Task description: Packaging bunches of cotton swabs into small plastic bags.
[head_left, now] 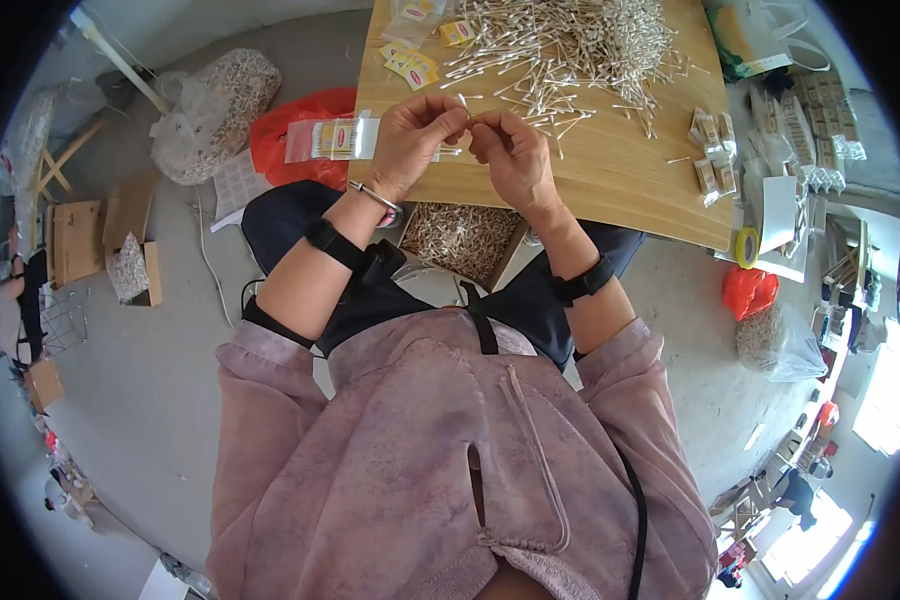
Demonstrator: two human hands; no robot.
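Observation:
Over the near edge of the wooden table (610,185), my left hand (406,140) and my right hand (520,165) meet with their fingertips pinched. A cotton swab (461,99) pokes up between them, its white tip showing; both hands seem closed on its stick. More white swab tips (451,151) stick out below my left fingers. Beyond my hands spreads a big loose pile of cotton swabs (580,50). Left of my left hand, a clear bag with a pack of swabs (336,139) overhangs the table's left edge. Yellow printed cards (410,66) lie at the far left.
On the table's right are small bundled packs (712,155). An open box of swabs (460,240) sits between my legs. Full bags (232,100) and red plastic (295,130) lie left. At right stand stacked packs (800,125), yellow tape (746,247) and another swab bag (780,342).

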